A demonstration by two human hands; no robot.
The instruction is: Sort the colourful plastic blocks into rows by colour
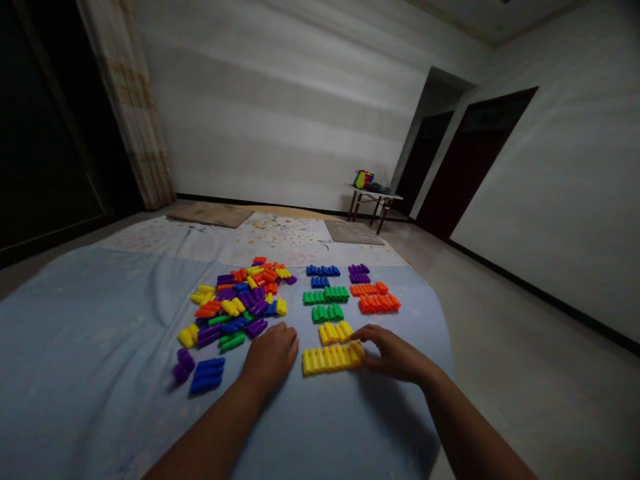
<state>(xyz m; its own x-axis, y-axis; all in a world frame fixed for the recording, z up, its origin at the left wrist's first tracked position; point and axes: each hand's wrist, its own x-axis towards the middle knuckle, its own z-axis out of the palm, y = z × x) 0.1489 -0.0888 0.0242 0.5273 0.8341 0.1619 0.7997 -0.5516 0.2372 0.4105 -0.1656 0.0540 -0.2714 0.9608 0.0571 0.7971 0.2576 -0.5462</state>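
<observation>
My right hand pinches a yellow tube-shaped plastic block between thumb and fingers, at the right end of a front row of yellow blocks. Just behind lies a shorter yellow row, close to my fingertips. My left hand rests palm down on the cloth with its fingers curled in; I see nothing in it. It lies between the yellow rows and a loose pile of mixed blocks in purple, orange, yellow, blue and green. Left of that wrist sit joined blue blocks and purple blocks.
Beyond the yellow rows are rows of green, blue, purple and orange blocks. A pale blue cloth covers the rounded table. Flat boards lie at its far side. A small table stands by the wall.
</observation>
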